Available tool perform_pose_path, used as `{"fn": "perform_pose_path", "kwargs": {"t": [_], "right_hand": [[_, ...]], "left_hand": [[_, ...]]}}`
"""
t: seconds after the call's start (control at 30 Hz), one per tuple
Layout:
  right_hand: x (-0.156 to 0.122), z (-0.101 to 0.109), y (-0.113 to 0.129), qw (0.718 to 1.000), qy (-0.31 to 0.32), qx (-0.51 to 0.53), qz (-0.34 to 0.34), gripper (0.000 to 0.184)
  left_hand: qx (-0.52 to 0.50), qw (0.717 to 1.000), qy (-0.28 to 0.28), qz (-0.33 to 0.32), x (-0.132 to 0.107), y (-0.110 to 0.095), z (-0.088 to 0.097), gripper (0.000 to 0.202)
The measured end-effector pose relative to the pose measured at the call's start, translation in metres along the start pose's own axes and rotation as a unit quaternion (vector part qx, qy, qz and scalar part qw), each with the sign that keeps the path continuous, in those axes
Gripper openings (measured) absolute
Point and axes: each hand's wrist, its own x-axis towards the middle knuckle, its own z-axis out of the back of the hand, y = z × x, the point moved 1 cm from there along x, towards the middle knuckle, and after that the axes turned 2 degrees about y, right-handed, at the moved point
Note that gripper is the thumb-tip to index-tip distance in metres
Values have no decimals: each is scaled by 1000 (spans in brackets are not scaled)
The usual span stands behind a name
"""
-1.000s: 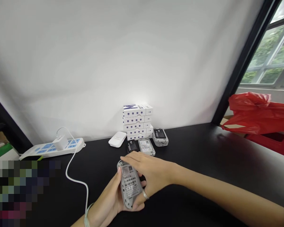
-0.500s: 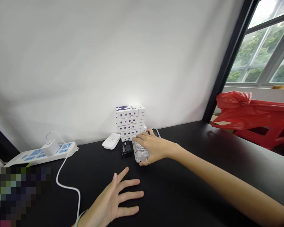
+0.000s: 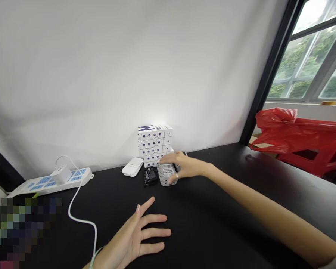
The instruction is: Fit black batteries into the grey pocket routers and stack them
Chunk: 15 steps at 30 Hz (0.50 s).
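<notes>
My right hand (image 3: 182, 167) reaches far forward and lies on a grey labelled device (image 3: 166, 174), fingers curled round its far end, in front of a stack of white boxes (image 3: 154, 145) by the wall. A black battery (image 3: 150, 176) lies just left of the device, and a white device (image 3: 132, 166) lies further left. Behind my right hand another device is mostly hidden. My left hand (image 3: 137, 235) rests flat on the black table (image 3: 212, 224), fingers spread, holding nothing.
A white and blue power strip (image 3: 49, 181) with a white plug and cable (image 3: 81, 218) lies at the left. A red plastic bag (image 3: 299, 132) sits on a red stool at the right, beyond the table's edge. A window is at the upper right.
A second ago both hands held the grey device near me. My right hand carried it forward and has set it down by the boxes; my left hand let go and flattened on the table.
</notes>
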Motion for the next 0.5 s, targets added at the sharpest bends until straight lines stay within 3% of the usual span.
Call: {"fn": "perform_pose_path", "kwargs": {"t": [0.13, 0.23, 0.3, 0.4, 0.5], "right_hand": [[-11, 17, -32, 986, -80, 40, -140, 91], [-16, 6, -55, 984, -61, 39, -164, 113], [-17, -3, -63, 984, -46, 43, -165, 117], [-18, 1, -63, 982, -69, 43, -173, 115], [-23, 23, -38, 979, -114, 40, -166, 104]], "left_hand": [[-3, 1000, -1, -3, -1, 0, 0, 64], [-6, 1000, 5, -1, 1, 1, 2, 66], [-13, 1000, 8, -3, 1, 2, 3, 67], [-28, 999, 7, -14, 1, 4, 5, 69], [-32, 999, 6, -14, 1, 4, 5, 65]]}}
